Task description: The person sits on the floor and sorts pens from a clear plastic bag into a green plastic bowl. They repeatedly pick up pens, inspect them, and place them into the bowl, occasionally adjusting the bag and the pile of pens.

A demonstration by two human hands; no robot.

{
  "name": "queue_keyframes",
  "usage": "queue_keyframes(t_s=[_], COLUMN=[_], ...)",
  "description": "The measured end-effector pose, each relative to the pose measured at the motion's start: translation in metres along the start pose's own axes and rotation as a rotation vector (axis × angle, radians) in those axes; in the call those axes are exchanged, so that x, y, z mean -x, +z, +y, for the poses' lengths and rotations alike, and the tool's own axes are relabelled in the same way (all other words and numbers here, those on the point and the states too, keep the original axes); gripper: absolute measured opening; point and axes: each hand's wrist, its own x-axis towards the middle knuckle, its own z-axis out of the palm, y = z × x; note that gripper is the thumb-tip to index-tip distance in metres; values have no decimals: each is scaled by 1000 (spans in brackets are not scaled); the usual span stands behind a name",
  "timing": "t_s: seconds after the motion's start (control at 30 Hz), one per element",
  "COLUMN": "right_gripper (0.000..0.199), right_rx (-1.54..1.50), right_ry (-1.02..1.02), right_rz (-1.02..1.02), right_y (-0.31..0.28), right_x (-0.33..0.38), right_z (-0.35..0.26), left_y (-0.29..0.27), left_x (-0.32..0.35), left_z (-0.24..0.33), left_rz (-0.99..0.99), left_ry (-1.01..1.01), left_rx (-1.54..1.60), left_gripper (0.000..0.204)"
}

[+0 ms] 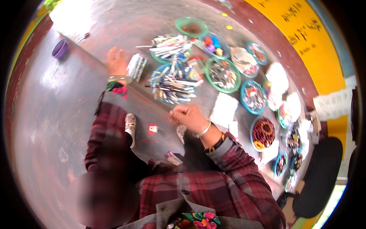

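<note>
My left hand [117, 63] is raised over the floor with its fingers apart and nothing visible in them. A bundle of pale, pen-like sticks [136, 68] lies just right of it. Nearer my body, my right hand [190, 117] has its fingers curled together; whatever they may hold is too small to make out. Beyond that hand stands a blue basin [158, 79] heaped with pens [173, 84]. Behind it, a green basin [158, 58] holds more pens and markers [171, 46]. A white sheet [223, 109] lies right of my right hand.
Several basins with small goods curve along the right, among them a green basin [237, 85] and one with dark red beaded rings [263, 131]. A purple bowl [59, 48] stands far left. A small red-and-white packet [153, 129] lies near my shoe [130, 124]. A black seat [320, 177] is at right.
</note>
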Motion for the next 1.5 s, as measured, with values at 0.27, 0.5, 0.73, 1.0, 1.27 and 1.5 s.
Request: queue_keyframes(t_s=[0.27, 0.5, 0.73, 1.0, 1.27, 1.5], right_gripper=[20, 18, 30, 37, 33, 17], right_rx=[66, 101, 609, 810, 1137, 117], right_ry=[376, 756, 802, 1027, 928, 469], right_rz=[824, 972, 859, 1006, 546, 606], right_y=[-216, -285, -291, -254, -284, -321], right_x=[92, 148, 92, 58, 69, 102], right_z=[99, 237, 262, 253, 265, 231], left_y=[-49, -45, -22, -21, -20, -17], left_x=[136, 156, 155, 160, 161, 161], left_z=[110, 70, 70, 66, 71, 67], left_rz=[-399, -629, -671, -752, -771, -784], left_ry=[-133, -531, -532, -436, -317, -286], left_rx=[202, 192, 130, -43, -93, -100], left_gripper=[21, 20, 19, 19, 15, 14])
